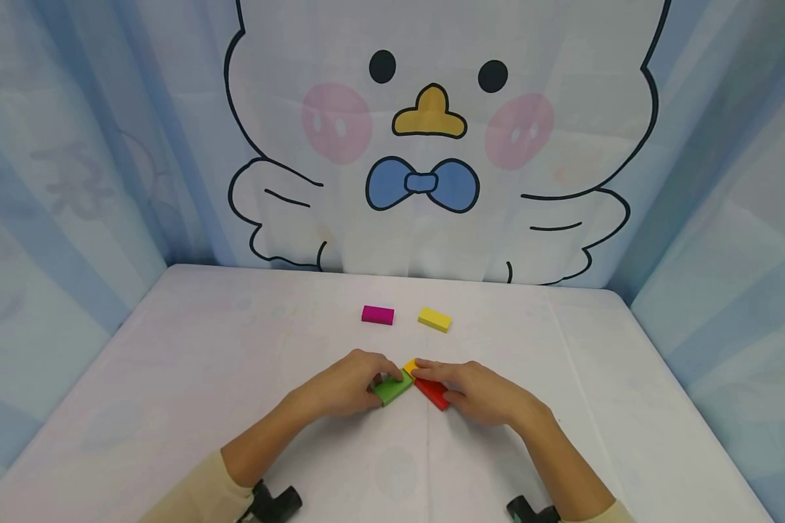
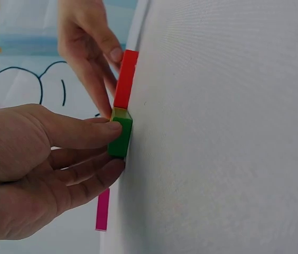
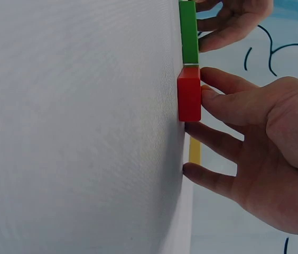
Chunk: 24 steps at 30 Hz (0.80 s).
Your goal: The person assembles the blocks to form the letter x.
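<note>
My left hand (image 1: 381,379) pinches a green block (image 1: 392,388) flat on the white table (image 1: 203,363), thumb on one side and fingers on the other (image 2: 112,129). My right hand (image 1: 441,383) holds a red block (image 1: 432,394), its thumb at the near edge and its fingers over the top (image 3: 212,100). The two blocks meet at a corner, forming a V. A small yellow piece (image 1: 410,365) shows at that corner, mostly hidden by fingers. In the wrist views the green block (image 2: 120,137) and the red block (image 3: 189,94) touch end to end.
Farther back on the table lie a magenta block (image 1: 377,314) and a yellow block (image 1: 435,319), apart from each other. A cartoon-bird curtain (image 1: 432,145) closes off the back and blue curtains close off the sides. The table edges run left and right.
</note>
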### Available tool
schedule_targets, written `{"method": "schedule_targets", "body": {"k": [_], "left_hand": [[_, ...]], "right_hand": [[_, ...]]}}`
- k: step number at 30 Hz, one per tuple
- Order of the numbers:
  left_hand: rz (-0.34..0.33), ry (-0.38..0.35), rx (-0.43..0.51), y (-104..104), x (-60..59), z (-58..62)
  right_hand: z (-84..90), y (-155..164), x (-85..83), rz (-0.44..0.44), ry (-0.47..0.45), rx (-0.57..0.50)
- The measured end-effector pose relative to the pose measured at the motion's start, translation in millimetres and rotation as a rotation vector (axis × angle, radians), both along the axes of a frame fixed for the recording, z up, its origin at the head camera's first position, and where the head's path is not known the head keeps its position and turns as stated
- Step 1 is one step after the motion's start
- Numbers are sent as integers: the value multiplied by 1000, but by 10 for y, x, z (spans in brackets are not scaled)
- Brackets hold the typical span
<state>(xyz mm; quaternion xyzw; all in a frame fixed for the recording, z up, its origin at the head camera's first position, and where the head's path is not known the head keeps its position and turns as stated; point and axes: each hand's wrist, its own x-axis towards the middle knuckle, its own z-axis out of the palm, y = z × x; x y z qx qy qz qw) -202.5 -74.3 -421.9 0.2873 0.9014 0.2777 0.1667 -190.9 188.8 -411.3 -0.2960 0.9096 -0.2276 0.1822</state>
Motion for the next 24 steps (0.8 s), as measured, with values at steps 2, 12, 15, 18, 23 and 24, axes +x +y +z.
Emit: {"method": "schedule_targets", "body": {"k": [2,12,15,18,23,24], "left_hand": [[-1,-1,3,2,2,0],[-17,13,21,6,-2,-27],[-19,19,27,5,1,-29],[-18,21,32,5,7,-24],[-14,21,27,7,8,-15],[-13,20,26,8,8,-13]], "right_hand": [[2,-1,1,-3,-3,2],[0,-12,4,-4,-4,3],[-1,-20,5,-3,-4,-1],[-1,-22,0,-3,2,-3],[8,-17,0,-5,12,-7],[11,-15,1,-3,15,-9]]}}
